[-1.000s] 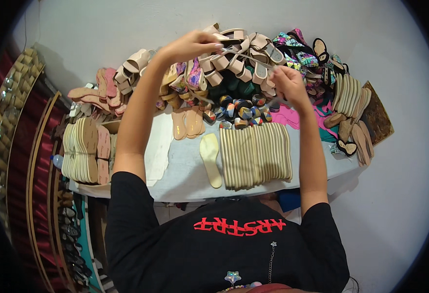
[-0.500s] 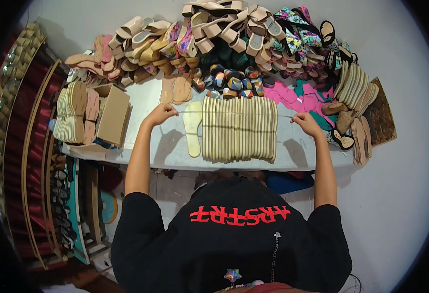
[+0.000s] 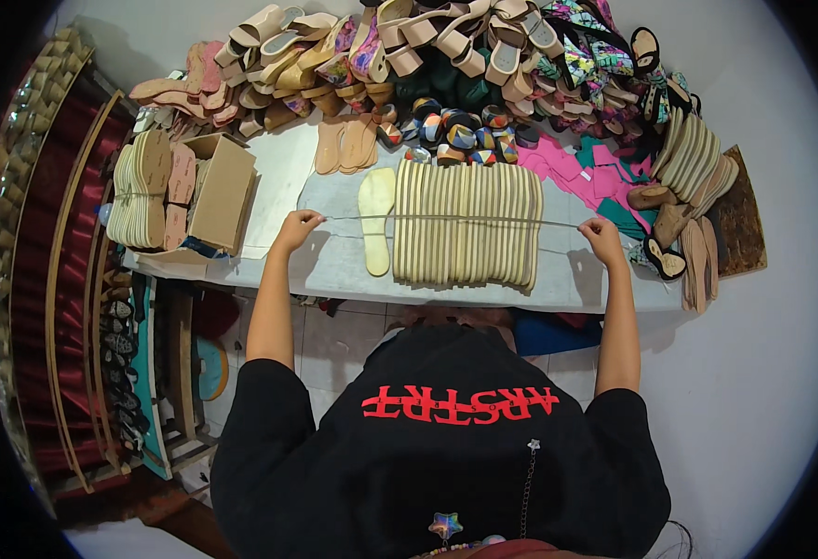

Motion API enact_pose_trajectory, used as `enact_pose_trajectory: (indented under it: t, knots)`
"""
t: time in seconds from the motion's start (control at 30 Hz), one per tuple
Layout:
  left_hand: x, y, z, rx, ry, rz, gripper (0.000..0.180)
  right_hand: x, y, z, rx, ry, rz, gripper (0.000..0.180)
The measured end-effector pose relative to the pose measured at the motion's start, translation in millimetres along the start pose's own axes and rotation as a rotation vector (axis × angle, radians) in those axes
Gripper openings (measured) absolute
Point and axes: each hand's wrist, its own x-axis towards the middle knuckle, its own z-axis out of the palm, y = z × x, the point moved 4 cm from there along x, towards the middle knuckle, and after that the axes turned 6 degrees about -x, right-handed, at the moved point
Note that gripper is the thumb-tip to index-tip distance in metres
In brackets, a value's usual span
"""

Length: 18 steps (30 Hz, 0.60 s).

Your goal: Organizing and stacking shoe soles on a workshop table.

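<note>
White floor surrounds a pale grey surface (image 3: 334, 265) whose near edge runs just in front of the person's chest, with a bare strip of it between that edge and the goods. Its far half is crowded: a heap of sandals (image 3: 427, 47) along the far edge, pink and teal cut pieces (image 3: 576, 168) to the right, a cardboard box (image 3: 223, 191) and a stack of soles (image 3: 139, 186) at the left end. A row of striped soles (image 3: 465, 238) standing on edge fills the middle, with one pale flat insole (image 3: 376, 219) lying just left of it. Both arms reach forward, nearly straight and spread wide. The left hand (image 3: 297, 226) and right hand (image 3: 602, 235) each pinch one end of a thin string (image 3: 446, 220), stretched taut across the top of the striped row, fingers closed around it. Open surface lies left of the left hand; the right hand sits near the right-side clutter.
</note>
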Motion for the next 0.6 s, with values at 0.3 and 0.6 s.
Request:
enact_pose_trajectory:
  t: [0.3,0.6]
  knots:
    - [11.7,-16.2,11.8,-0.042,-0.056,-0.025,0.017,-17.7,17.6,23.6,-0.099,-0.001,0.168,0.021]
    - [14.4,-11.5,15.7,0.056,-0.070,-0.045,0.016,-19.5,3.5,20.3,-0.374,0.034,0.362,0.017]
